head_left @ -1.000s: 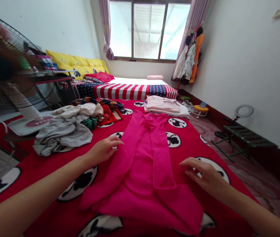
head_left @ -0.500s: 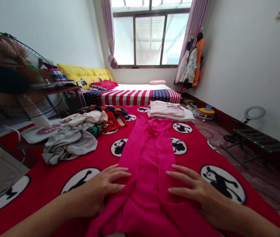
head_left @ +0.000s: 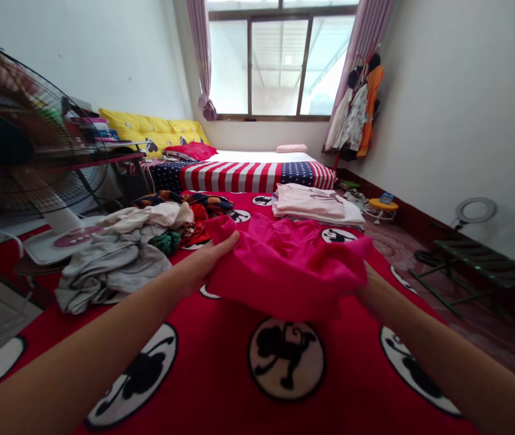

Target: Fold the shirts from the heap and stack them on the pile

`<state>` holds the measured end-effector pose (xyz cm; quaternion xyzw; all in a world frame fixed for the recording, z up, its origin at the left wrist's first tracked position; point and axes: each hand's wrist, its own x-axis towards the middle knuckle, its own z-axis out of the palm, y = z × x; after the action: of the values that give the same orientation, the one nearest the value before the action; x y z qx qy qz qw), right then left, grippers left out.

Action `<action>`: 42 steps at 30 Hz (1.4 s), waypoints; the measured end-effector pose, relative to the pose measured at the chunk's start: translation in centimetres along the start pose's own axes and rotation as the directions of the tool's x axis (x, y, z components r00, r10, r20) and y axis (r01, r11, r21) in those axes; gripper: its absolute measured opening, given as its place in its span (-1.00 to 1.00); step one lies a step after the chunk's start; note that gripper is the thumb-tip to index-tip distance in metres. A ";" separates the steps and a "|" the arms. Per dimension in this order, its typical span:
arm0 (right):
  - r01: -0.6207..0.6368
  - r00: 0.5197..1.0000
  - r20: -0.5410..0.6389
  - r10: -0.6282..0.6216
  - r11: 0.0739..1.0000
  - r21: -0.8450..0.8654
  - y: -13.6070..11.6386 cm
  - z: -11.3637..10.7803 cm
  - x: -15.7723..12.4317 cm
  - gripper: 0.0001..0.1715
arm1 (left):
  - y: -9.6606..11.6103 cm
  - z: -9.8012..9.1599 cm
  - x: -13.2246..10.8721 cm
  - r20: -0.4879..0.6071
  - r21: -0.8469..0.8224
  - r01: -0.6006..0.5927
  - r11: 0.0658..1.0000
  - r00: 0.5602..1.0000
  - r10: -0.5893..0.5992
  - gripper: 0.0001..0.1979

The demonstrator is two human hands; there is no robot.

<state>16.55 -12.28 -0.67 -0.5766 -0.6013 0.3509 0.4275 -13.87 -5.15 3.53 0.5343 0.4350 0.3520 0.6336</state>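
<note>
A bright pink shirt is lifted and doubled over toward the far side, its near part raised off the red blanket. My left hand grips its left edge, the thumb showing on top and the other fingers covered by cloth. At the right edge my right hand is mostly hidden behind the fabric, which is pulled taut between both hands. The far part of the shirt still lies on the blanket.
To the left lies a heap of crumpled clothes, near a fan. Folded pale clothes are stacked beyond the shirt on the right. A green folding stool and a yellow stool stand on the floor at the right.
Both hands were lying flat and open on the spread shirt. Now they hold its near part by the sides, lifted and carried away from me, uncovering the blanket in front.
</note>
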 end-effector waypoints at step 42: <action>0.298 0.947 0.010 -0.320 0.893 0.337 -6.3 5.0 11.9 -0.68 | 0.2 3.1 8.1 0.144 -0.240 0.137 0.961 0.984 -0.104 -0.37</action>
<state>9.84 -0.66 4.46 -0.3819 -0.6312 0.3934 0.5486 -8.01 1.12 2.51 0.4448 0.3770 0.3288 0.7429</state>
